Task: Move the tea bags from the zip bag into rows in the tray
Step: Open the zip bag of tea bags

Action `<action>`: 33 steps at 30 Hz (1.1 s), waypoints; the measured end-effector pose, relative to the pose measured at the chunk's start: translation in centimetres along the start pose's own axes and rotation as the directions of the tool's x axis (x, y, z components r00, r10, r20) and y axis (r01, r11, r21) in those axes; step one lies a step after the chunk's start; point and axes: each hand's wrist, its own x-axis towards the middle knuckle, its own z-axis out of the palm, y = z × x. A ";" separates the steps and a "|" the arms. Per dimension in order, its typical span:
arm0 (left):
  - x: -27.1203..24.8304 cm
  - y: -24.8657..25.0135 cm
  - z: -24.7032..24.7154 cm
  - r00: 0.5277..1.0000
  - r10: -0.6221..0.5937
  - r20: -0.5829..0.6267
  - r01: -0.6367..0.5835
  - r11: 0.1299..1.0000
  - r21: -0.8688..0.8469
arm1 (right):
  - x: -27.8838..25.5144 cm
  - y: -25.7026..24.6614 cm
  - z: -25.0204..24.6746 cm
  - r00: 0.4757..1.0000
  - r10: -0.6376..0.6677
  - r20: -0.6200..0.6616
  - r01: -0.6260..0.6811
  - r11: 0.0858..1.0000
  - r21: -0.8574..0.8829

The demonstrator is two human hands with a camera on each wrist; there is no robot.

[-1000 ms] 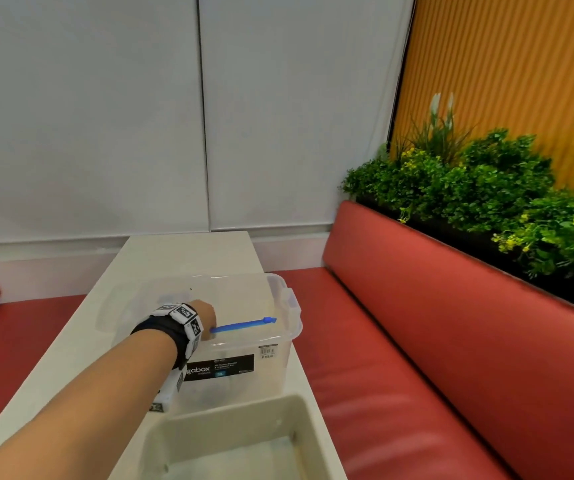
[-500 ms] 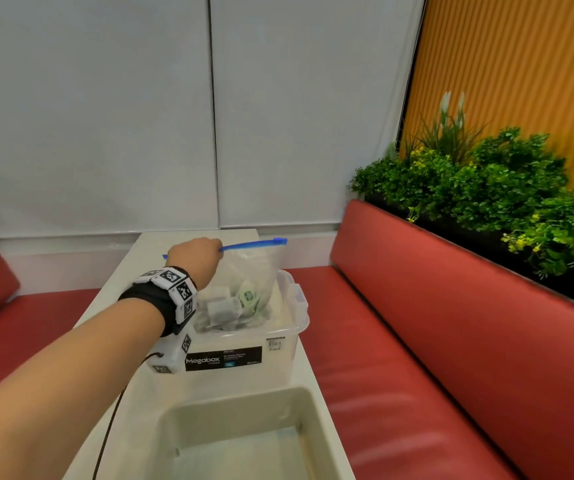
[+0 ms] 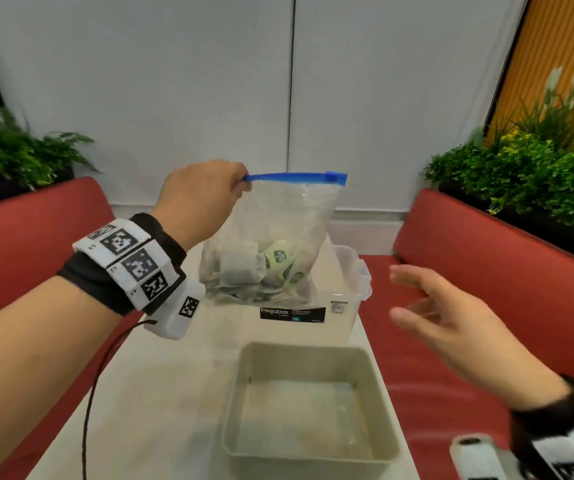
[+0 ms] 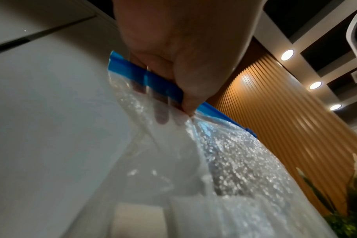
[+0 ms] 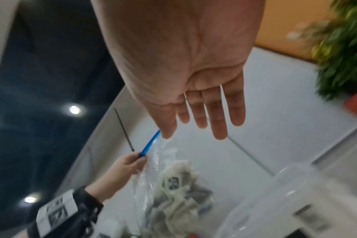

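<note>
Head view: your left hand point(image 3: 198, 199) pinches the zip bag point(image 3: 271, 244) by the left end of its blue zip strip point(image 3: 292, 177), aloft above the clear storage box point(image 3: 347, 292).

Tea bags point(image 3: 261, 271) sit bunched in the bag's bottom; the beige tray point(image 3: 309, 355) lies nearer you on the table point(image 3: 161, 393), with no tea bags in it. Your right hand point(image 3: 451, 323) hangs spread and holding nothing, just right of the bag. Held by one corner only, the bag may swing or slip from your fingers, I judge. Opening it one-handed could tip tea bags into the box or onto the table. From the left wrist view, fingertips point(image 4: 161, 119) show through the plastic. You cannot tell whether the zip is fully sealed. How many tea bags there are is unclear. The tray's near edge is cut off.
</note>
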 end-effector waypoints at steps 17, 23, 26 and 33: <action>-22.2 -7.2 -1.9 0.873 -0.406 0.268 0.377 0.913 0.155 | 5.1 -9.4 19.1 0.956 -0.056 0.288 -0.090 0.878 0.470; -24.7 -8.9 0.4 0.734 -0.491 0.469 0.335 0.863 0.379 | 5.0 -8.2 23.7 0.937 0.008 0.350 -0.133 0.934 0.332; -24.5 -8.3 1.6 0.743 -0.455 0.491 0.353 0.890 0.289 | 5.1 -7.4 24.3 0.938 0.036 0.345 -0.143 0.946 0.291; -20.3 -2.8 4.3 0.828 -0.318 0.462 0.375 0.927 -0.033 | 5.0 -6.4 24.8 0.948 0.034 0.316 -0.158 0.914 0.375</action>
